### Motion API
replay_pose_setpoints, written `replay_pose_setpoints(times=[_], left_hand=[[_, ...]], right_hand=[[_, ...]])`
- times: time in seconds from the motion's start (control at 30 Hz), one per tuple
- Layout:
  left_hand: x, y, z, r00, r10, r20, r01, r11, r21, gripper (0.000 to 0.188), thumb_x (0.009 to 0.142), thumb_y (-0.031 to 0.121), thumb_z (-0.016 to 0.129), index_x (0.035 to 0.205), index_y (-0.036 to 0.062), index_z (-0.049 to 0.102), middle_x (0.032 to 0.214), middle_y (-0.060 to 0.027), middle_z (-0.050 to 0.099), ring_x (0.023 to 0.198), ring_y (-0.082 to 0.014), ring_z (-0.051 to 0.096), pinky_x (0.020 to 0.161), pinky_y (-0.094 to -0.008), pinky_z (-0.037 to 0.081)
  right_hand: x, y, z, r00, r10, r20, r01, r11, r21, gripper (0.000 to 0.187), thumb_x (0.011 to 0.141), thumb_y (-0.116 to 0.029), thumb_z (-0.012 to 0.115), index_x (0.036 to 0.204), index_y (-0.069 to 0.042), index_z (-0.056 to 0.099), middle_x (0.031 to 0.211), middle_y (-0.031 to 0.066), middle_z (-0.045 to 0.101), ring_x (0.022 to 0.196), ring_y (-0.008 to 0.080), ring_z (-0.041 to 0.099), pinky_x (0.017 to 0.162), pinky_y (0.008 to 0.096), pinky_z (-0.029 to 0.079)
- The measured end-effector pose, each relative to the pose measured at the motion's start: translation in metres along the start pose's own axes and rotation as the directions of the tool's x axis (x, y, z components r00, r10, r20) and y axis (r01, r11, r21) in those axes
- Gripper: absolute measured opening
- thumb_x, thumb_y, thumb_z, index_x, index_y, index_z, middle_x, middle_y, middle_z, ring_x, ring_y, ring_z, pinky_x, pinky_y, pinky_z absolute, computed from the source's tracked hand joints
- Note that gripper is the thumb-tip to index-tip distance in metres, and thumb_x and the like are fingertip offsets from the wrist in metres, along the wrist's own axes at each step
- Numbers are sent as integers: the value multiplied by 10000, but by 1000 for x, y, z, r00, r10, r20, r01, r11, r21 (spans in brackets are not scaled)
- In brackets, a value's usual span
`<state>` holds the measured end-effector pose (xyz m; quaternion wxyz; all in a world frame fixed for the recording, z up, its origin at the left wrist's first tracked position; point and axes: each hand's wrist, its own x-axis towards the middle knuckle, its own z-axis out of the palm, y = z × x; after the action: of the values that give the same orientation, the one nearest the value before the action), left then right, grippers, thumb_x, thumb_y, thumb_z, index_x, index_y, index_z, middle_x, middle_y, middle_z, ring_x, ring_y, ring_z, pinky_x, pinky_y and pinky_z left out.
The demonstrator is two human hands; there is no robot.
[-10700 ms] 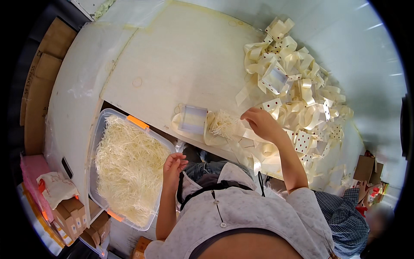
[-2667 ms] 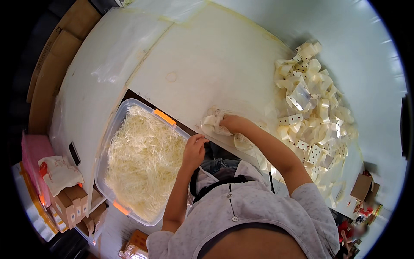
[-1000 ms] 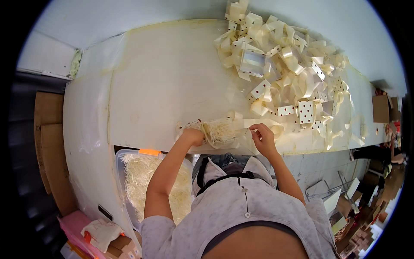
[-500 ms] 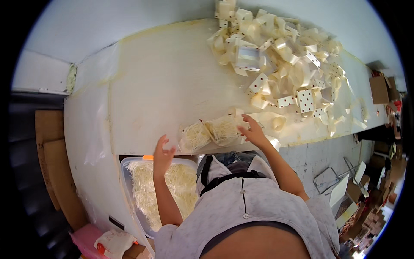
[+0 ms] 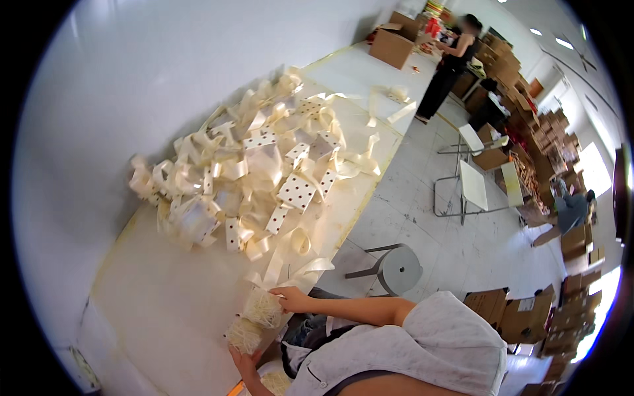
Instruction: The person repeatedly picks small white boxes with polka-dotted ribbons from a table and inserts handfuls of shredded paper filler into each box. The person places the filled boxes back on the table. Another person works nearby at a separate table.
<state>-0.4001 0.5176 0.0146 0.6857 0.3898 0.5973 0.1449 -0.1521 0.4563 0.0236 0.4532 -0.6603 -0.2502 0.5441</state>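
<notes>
Many dotted boxes with ribbons (image 5: 261,164): they lie in one heap, beyond the fingers of both hands, and no fingertip is touching them.
Left hand (image 5: 244,363): its fingers, a little bent, are at the near end of the shreds; from where I stand, I cannot tell if they press or only touch.
Two clumps of pale shreds: the nearer clump (image 5: 245,336) is just beside the left fingers, the farther clump (image 5: 263,307) just beside the right ones. Loose threads stick up, so a quick push from either hand could, I think, spill some on the table (image 5: 158,297).
Cream ribbon (image 5: 276,264): it lies just beyond the right fingertips. If it became caught under the right wrist, one lift could drag it and disturb the filling.
Right hand (image 5: 290,300): its fingers reach to the edge of the farther clump; whether they pinch something, I cannot tell. The table ends near them, so a careless pull could bring the shreds over the side.
Grey stool (image 5: 399,269): right of these fingers, well apart.
</notes>
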Motion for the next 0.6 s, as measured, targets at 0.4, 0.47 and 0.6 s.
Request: replay_pose_setpoints(times=[0.4,0.47,0.6], left_hand=[[-25,100,210,844,293,449,-336,942,17,760,644,-25,321,1353,67,62,1195,-184,417,827,-240,579,636,-296,510],[-20,114,262,822,205,531,-285,956,72,758,646,-30,322,1353,70,66,1173,-190,437,751,-231,591,614,-291,508],[0,109,389,746,202,635,-269,963,9,758,678,-41,334,1342,53,-19,1156,-217,438,619,-189,592,533,-233,486]], right_hand=[[-106,-68,-204,922,5,-388,93,968,235,453,749,48,401,1195,-17,447,886,105,598,682,151,612,625,254,516],[-111,-74,-257,892,27,-452,97,964,248,419,751,34,401,1159,-17,485,891,99,599,678,152,608,615,253,517],[-110,-66,-380,836,23,-549,116,969,218,378,755,10,396,1106,-18,534,889,102,603,675,157,604,585,253,520]])
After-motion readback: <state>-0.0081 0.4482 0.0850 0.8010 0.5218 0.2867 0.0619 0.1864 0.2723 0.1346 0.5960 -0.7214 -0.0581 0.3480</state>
